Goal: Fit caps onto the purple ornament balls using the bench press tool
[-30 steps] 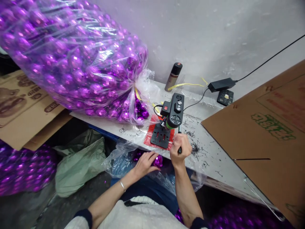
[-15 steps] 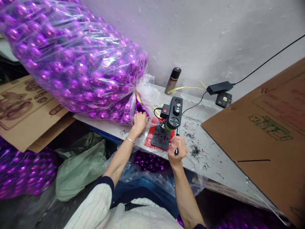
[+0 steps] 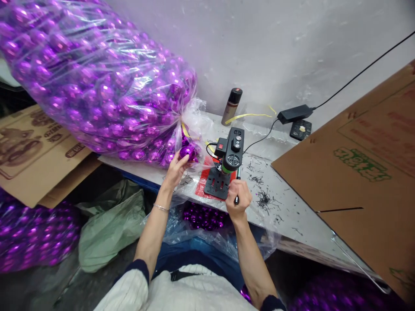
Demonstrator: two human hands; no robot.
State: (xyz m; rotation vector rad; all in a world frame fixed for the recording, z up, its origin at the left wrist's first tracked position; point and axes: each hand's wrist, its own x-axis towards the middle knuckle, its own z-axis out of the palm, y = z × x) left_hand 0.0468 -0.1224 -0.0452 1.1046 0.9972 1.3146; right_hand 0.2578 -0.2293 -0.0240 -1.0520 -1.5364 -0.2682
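Observation:
My left hand (image 3: 177, 169) pinches a shiny purple ball (image 3: 187, 151) between thumb and fingers at the mouth of a large clear plastic bag (image 3: 106, 86) packed with similar faceted balls. In my right hand (image 3: 239, 198), closed in a fist, is a black handle (image 3: 236, 200); a thin shaft shows above the fist. Whether it joins the machine is hidden. The small black machine (image 3: 233, 151), with round grilles, a red switch and a green band, stands just left of that hand, on a black slotted plate (image 3: 216, 185) over red sheeting (image 3: 201, 183).
Black scraps (image 3: 264, 198) lie right of the machine. A spray can (image 3: 231, 106) and a power adapter (image 3: 295, 114) are by the wall. A cardboard box (image 3: 363, 172) borders the table on the right. Below the table edge, more purple balls (image 3: 204, 216) sit in plastic.
My left hand has drawn back left and turned over, now showing a purple ball in its fingers. The right hand keeps its grip by the machine. The view has shifted slightly.

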